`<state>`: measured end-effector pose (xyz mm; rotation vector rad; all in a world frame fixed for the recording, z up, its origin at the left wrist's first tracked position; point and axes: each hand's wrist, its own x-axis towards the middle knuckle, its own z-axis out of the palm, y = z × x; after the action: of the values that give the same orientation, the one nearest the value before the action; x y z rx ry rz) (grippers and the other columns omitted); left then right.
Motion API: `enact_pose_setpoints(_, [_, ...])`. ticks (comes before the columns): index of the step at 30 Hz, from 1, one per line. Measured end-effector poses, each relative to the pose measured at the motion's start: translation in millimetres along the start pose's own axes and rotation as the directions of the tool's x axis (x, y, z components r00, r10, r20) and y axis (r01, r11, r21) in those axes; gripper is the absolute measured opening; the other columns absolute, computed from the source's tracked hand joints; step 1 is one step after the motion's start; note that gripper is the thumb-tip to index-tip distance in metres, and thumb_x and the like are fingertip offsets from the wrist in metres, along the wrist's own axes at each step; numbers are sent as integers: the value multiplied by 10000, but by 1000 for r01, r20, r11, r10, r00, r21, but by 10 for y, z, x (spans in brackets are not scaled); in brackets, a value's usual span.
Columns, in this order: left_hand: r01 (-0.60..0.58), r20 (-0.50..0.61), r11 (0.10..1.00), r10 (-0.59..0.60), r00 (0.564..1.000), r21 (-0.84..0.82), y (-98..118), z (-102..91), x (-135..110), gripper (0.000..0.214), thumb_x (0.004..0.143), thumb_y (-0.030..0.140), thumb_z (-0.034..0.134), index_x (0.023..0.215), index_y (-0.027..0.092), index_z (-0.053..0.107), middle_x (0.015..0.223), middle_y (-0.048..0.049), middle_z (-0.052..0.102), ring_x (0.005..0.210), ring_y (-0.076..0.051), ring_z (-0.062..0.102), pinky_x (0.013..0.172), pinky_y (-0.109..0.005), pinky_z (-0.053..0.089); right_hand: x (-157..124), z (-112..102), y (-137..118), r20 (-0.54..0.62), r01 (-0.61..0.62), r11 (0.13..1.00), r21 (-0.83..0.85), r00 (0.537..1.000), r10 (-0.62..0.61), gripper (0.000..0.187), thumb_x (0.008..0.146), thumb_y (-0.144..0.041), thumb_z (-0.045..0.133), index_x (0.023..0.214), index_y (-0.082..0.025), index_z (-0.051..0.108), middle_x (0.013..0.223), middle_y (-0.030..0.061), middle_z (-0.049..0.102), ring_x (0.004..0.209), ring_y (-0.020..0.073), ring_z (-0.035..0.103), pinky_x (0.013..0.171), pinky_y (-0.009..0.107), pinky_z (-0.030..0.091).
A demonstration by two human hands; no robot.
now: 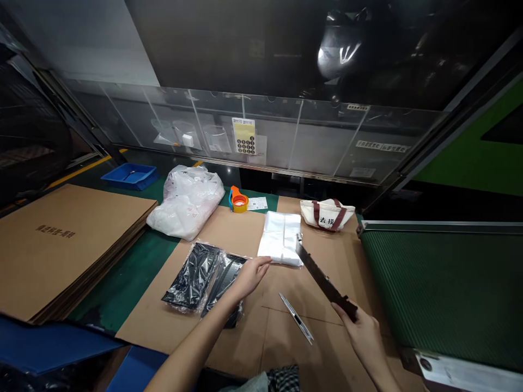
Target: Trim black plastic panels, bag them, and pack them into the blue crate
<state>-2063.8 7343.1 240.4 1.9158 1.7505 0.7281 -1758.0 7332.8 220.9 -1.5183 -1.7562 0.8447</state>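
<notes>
My right hand is closed around the near end of a long dark strip with small notches and tabs along its edge. The strip slants up and left, its far tip over the right edge of a stack of clear plastic bags. My left hand is open, fingers stretched toward the bags' near left corner; whether they touch cannot be made out. Under and left of that hand lie black parts in clear wrap. A slim silver utility knife rests on the cardboard between my hands.
Flat cardboard sheets are stacked at left. Along the back are a blue tray, a bulging white plastic bag, an orange tape dispenser and a cream pouch. A green conveyor belt runs at right.
</notes>
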Motion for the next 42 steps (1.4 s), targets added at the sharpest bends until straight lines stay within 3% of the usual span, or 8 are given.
enact_pose_setpoints(4, [-58,69,974,43,997,221,-423,407,364,319,843,107,365,1074,111,584,1186,-142,561,1096,-232,522,949,-383,398,30,18,11,-48,-330,929,165,938,342,414,616,-517,656,677,-108,666,587,66,662,584,232,619,466,254,468])
enact_pose_setpoints(7, [-140,127,925,101,987,354,-620,586,506,358,834,54,346,1146,88,519,1242,-164,507,1175,-235,446,989,-387,346,48,10,0,-3,-455,808,373,871,492,414,537,-514,707,623,-114,644,582,54,655,622,236,624,514,267,499])
enact_pose_setpoints(11, [-238,178,841,172,969,485,-730,656,595,404,857,50,282,1240,81,407,1316,-193,407,1244,-248,347,1028,-424,261,51,54,19,64,-527,663,532,806,589,457,460,-481,752,702,-104,667,685,65,690,717,273,646,605,312,544])
enact_pose_setpoints(16, [-335,275,749,210,938,572,-768,622,639,372,873,68,271,1220,71,404,1175,-179,502,1135,-233,440,960,-387,336,47,193,91,87,-528,621,579,797,597,447,471,-477,752,688,-97,659,655,63,682,731,278,645,657,332,549])
enact_pose_setpoints(24, [-339,374,687,105,921,643,-734,519,873,168,850,246,495,938,120,564,906,-42,585,848,-158,566,746,-349,482,53,324,-28,116,-499,689,526,844,523,482,543,-497,718,770,-77,651,702,67,683,765,266,633,695,327,524])
enact_pose_setpoints(34, [-262,303,709,72,950,654,-552,502,1008,210,852,281,489,980,130,558,961,-55,580,929,-186,548,816,-404,454,92,456,-335,1,-353,839,413,922,388,453,555,-555,674,640,-110,655,567,41,634,607,223,595,522,268,460])
enact_pose_setpoints(40, [-180,273,764,5,962,620,-558,545,978,207,847,273,500,980,125,559,967,-55,582,926,-184,552,816,-403,458,77,566,-314,-1,-286,872,398,950,312,515,579,-604,630,699,-103,659,667,66,665,678,238,604,574,271,460])
enact_pose_setpoints(42, [-132,252,787,-31,967,603,-561,544,993,208,845,279,503,977,128,561,990,-58,577,943,-187,547,816,-402,460,61,629,-275,-27,-273,905,327,954,298,490,607,-612,605,614,-121,619,585,47,628,602,207,575,540,260,437])
